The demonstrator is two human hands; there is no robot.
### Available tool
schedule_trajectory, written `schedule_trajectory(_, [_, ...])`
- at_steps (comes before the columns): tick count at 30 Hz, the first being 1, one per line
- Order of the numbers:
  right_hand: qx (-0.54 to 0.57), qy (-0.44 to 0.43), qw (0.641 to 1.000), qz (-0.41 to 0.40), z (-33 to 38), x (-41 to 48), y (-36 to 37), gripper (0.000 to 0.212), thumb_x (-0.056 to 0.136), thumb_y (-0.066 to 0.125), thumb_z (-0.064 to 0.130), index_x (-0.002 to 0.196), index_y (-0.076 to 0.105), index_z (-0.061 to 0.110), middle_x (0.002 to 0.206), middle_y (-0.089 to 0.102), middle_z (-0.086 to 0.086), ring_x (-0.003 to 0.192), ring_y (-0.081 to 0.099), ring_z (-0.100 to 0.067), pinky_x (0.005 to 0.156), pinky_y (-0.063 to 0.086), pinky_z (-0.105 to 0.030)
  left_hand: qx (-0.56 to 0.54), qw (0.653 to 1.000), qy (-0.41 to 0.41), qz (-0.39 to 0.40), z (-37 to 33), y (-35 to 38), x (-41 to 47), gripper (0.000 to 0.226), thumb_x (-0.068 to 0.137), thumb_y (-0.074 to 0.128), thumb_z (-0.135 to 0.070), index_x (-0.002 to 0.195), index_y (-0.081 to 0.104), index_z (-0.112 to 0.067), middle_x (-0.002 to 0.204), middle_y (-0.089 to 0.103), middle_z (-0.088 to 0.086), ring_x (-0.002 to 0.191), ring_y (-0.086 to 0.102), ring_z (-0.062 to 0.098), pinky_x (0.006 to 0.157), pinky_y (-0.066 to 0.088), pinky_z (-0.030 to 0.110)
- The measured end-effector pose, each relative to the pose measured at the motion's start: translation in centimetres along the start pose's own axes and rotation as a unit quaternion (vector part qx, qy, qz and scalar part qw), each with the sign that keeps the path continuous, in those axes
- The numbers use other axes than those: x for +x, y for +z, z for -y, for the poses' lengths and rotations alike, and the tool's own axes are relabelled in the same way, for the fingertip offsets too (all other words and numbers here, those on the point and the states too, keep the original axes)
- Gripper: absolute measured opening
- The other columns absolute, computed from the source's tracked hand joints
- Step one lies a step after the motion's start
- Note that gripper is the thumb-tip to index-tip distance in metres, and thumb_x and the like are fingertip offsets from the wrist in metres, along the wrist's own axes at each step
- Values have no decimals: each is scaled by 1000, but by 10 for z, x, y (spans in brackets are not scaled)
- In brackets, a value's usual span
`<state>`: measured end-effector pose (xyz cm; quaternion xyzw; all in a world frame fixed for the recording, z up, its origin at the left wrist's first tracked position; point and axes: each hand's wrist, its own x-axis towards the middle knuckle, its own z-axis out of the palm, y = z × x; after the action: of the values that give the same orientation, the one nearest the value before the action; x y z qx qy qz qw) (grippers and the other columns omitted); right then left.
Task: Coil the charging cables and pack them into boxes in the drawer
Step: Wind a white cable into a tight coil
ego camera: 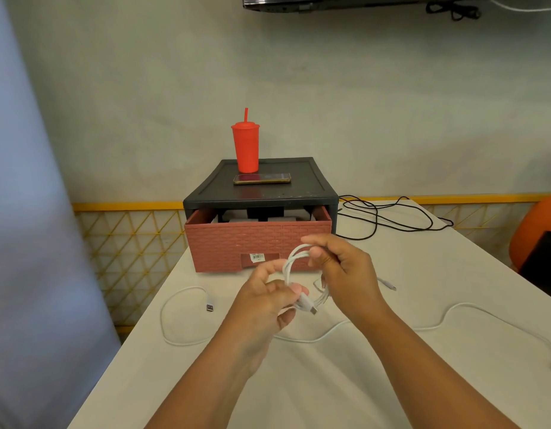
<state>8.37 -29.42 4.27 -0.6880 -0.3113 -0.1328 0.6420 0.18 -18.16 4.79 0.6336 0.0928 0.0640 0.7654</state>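
A white charging cable [291, 263] is wound into a small coil held above the table between both hands. My left hand [265, 300] pinches the lower part of the coil near its plug end [311, 309]. My right hand [339, 267] grips the top of the coil with curled fingers. Behind the hands stands a black drawer unit [262, 193] with its brick-patterned reddish drawer [258, 239] pulled partly open; grey and black boxes [262, 215] show inside. A second white cable [181, 317] lies loose on the table at left, and another white cable [472, 311] runs right.
A red tumbler with a straw [246, 147] and a phone [262, 178] sit on top of the drawer unit. A black cable [388, 216] sprawls on the white table [330, 382] behind right. An orange chair [537, 233] stands at the right edge. A yellow lattice rail [128, 239] runs behind.
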Motion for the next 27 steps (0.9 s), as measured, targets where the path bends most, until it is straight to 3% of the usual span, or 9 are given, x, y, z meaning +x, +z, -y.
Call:
schedule_trajectory(3, [23,24,999,16,3,4,-1,28,87,58,4,84,66,30,70,68,19,67,63,1,52,44,-9,25,999,-25,42,0,-6,-2,24,86,48,2,76,61,-16,64,64,-1,72,56,13,77,41,28])
schedule_trajectory(6, [33,32,999,30,4,5,1,24,87,59,5,79,67,27,58,63,11,56,58,-1,46,44,-14,-11,996,-51,76,-7,-10,0,22,78,45,5,70,58,-11,64,59,3,69,54,15,73,42,28])
schedule_trajectory(8, [15,28,998,46,4,4,2,25,86,60,5,76,67,27,56,62,13,53,54,-1,47,44,-15,-57,992,-64,89,-14,-12,3,11,70,50,-5,74,60,-8,68,58,6,67,54,15,70,44,27])
schedule_trajectory(12, [-22,13,997,72,3,3,3,29,86,60,7,70,65,30,58,61,15,54,52,-3,47,45,-20,-204,967,-121,97,-19,-9,8,26,77,51,-25,68,62,-3,47,43,3,46,47,14,70,47,32])
schedule_trajectory(14, [-22,-5,998,65,3,1,4,25,86,61,15,68,63,32,55,58,14,53,50,-3,48,44,-20,-241,952,-135,130,-18,-8,9,32,80,48,-28,66,62,-3,36,30,-3,30,34,9,61,50,30])
schedule_trajectory(17, [-26,-24,998,53,4,-1,6,18,79,53,40,66,60,30,52,54,13,53,48,-3,50,39,-17,-276,937,-123,174,-15,-8,9,39,81,44,-28,71,69,0,31,26,-6,24,26,5,49,52,25])
schedule_trajectory(21, [-53,-16,998,22,-6,1,0,29,87,47,40,64,58,25,53,53,14,54,48,-1,51,37,-12,-334,924,-56,179,-14,-11,7,43,85,40,-26,91,70,4,36,30,-4,30,31,7,58,55,25])
schedule_trajectory(24, [-117,2,992,47,-19,-1,-9,34,94,46,33,63,57,24,52,53,14,52,47,0,52,35,-12,-364,920,8,143,-20,-15,7,41,84,41,-24,102,67,3,42,36,-3,36,38,8,73,56,28])
schedule_trajectory(27, [-221,-24,970,95,-24,-2,-17,27,93,46,37,87,70,26,60,58,19,59,51,-1,54,39,-15,-386,913,63,113,-28,-18,9,43,82,43,-22,107,66,3,50,48,-3,46,51,8,87,50,32])
